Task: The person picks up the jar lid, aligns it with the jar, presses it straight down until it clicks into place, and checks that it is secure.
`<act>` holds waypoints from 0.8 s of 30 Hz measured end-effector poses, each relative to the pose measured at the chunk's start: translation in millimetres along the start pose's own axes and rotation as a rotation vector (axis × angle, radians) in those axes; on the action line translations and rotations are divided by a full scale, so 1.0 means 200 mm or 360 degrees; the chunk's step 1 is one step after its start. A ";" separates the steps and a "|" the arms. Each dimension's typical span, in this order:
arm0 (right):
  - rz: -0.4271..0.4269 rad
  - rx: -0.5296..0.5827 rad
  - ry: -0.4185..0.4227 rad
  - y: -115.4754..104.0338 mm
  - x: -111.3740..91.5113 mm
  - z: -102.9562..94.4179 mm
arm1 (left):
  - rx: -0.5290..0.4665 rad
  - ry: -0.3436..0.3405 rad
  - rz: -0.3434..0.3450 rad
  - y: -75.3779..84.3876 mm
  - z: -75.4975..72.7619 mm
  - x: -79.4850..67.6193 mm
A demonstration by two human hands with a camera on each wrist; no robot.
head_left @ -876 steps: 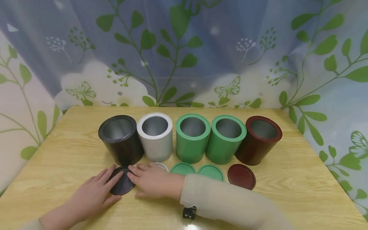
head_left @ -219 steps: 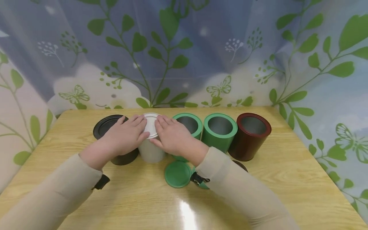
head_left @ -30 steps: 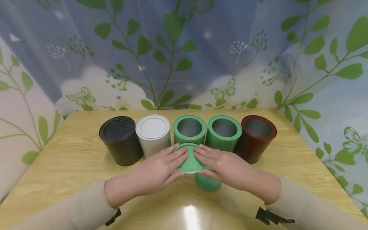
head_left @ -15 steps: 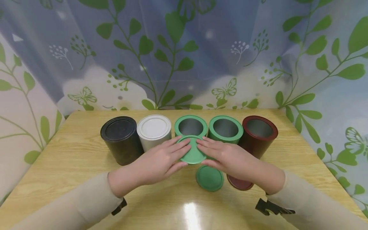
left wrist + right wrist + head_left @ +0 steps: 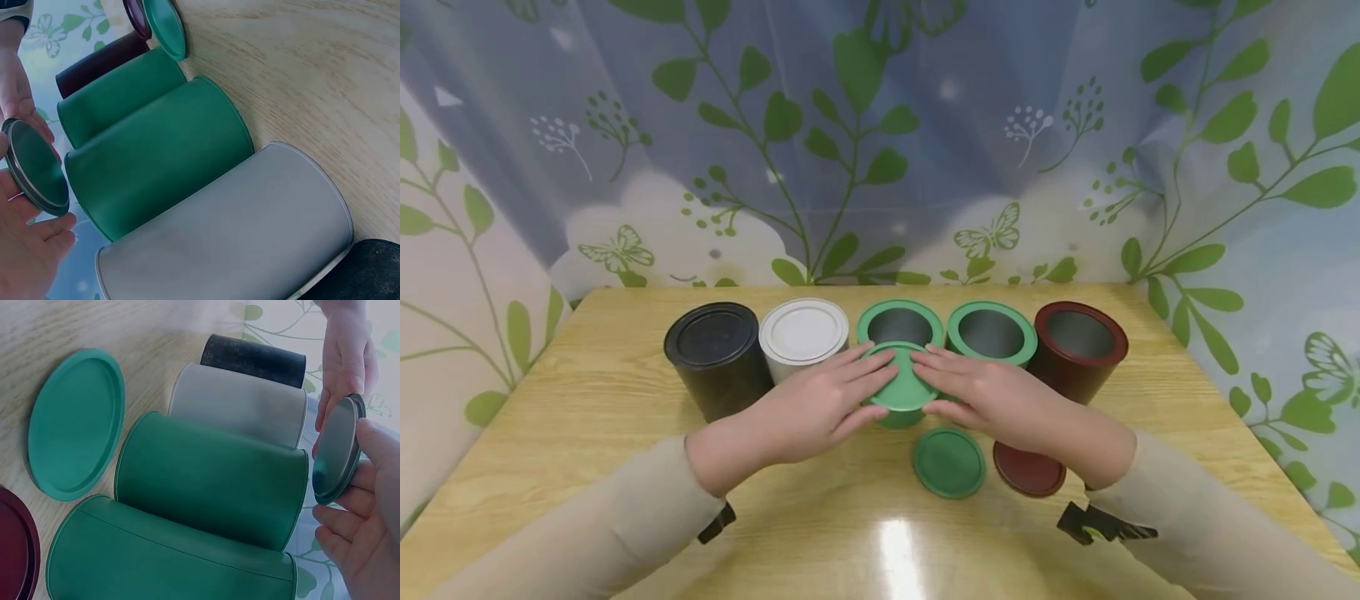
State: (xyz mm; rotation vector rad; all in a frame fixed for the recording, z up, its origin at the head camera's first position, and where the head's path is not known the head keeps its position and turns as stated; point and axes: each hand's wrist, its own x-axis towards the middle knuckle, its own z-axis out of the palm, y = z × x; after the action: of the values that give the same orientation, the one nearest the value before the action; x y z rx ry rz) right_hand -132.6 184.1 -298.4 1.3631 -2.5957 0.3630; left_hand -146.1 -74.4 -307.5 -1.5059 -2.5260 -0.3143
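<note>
My left hand and right hand hold a green lid between them. Their fingers lie over its top at either side, thumbs at the near edge. In the left wrist view the lid is clear above the open mouth of the left green can. Its metallic underside shows in the right wrist view, where the right hand grips the rim. Part of the can's front is hidden by lid and hands. A second green can, open on top, stands to the right.
Black and white cans with lids on stand at the left. An open dark red can ends the row. A green lid and a dark red lid lie on the wooden table in front.
Over the last second both hands have moved the green lid up and away from me, toward the left green can's mouth. Earlier, the black and white cans got their lids.
</note>
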 end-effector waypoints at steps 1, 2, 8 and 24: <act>0.0003 0.0003 -0.0009 0.00 0.00 0.00 | -0.0004 -0.0008 -0.0002 0.00 0.00 0.00; 0.0005 0.0002 -0.0015 0.01 0.00 0.00 | -0.0008 -0.0019 -0.0010 0.00 0.00 0.00; 0.0016 0.0009 -0.0025 0.04 0.02 0.00 | -0.0025 -0.0079 -0.0066 -0.03 -0.01 0.02; 0.0014 0.0037 -0.0099 0.10 0.06 0.01 | -0.0073 -0.0130 -0.0095 -0.08 0.00 0.05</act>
State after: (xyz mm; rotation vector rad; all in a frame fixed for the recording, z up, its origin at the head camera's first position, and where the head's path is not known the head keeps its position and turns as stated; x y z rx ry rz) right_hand -155.5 184.7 -298.4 1.3927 -2.6563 0.3590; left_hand -165.2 -73.6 -305.9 -1.4909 -2.6488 -0.3280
